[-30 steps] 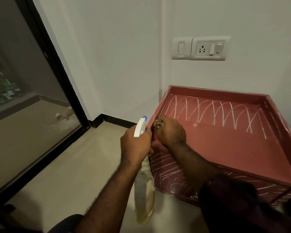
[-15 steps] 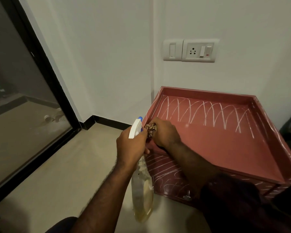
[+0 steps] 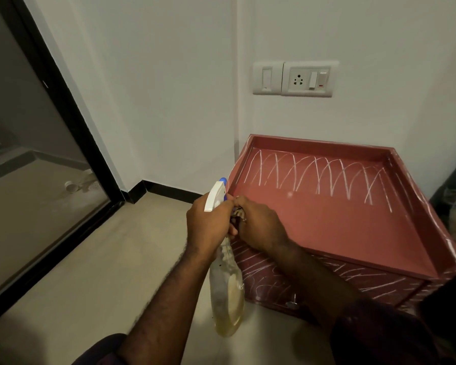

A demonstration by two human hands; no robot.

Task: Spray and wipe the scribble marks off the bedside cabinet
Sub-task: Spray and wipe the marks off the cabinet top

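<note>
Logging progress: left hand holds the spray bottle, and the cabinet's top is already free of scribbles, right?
No. The left hand holds the spray bottle, but the head view shows white scribbles across the back of the cabinet's top.

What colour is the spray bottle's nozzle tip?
Blue; the nozzle tip shows best in the head view.

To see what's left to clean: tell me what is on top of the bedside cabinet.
White scribble marks run along the back on top of the bedside cabinet. The right hand, gripping a cloth, covers the near left corner, so that part is hidden.
</note>
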